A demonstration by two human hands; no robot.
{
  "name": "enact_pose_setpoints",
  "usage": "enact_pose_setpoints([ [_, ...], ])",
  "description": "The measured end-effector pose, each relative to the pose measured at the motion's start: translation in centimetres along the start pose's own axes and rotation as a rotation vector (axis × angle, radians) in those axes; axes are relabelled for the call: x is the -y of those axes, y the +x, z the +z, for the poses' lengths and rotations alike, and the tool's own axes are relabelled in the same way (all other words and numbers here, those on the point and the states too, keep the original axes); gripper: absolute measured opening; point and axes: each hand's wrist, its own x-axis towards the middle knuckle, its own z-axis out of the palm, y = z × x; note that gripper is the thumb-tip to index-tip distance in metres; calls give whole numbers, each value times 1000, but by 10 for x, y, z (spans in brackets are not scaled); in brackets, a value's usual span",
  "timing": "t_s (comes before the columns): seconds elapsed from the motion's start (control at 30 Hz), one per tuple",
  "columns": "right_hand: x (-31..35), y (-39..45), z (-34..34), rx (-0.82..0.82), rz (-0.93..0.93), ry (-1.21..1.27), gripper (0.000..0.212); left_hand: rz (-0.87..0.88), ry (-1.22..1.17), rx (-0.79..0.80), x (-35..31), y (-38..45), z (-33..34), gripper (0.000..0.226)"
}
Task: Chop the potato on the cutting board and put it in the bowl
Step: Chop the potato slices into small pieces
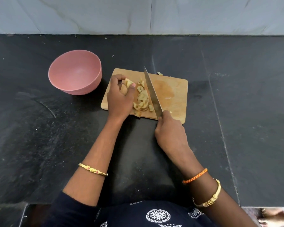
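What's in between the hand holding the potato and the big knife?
A heap of chopped potato pieces lies on the cutting board, between the left hand and the knife, seen in the head view.

Hands [120, 97] gather potato [142, 99]; knife [152, 92] alongside

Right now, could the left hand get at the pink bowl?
Probably yes. The left hand, gripping potato pieces, sits just right of the pink bowl, with only bare counter between; the knife lies on its far side.
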Motion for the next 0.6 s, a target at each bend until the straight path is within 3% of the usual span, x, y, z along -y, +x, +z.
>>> enact_pose_setpoints([
  [0.1, -6, 5, -9, -46, 29, 10, 7, 86, 251, 7, -1, 8, -7, 15],
  [0.27, -30, 4, -18, -134, 126, 51, 8, -20, 636, -174, 5, 25, -19, 20],
  [0.6, -37, 12, -28, -146, 136, -64, 9, -80, 737, -125, 12, 11, -11, 20],
])
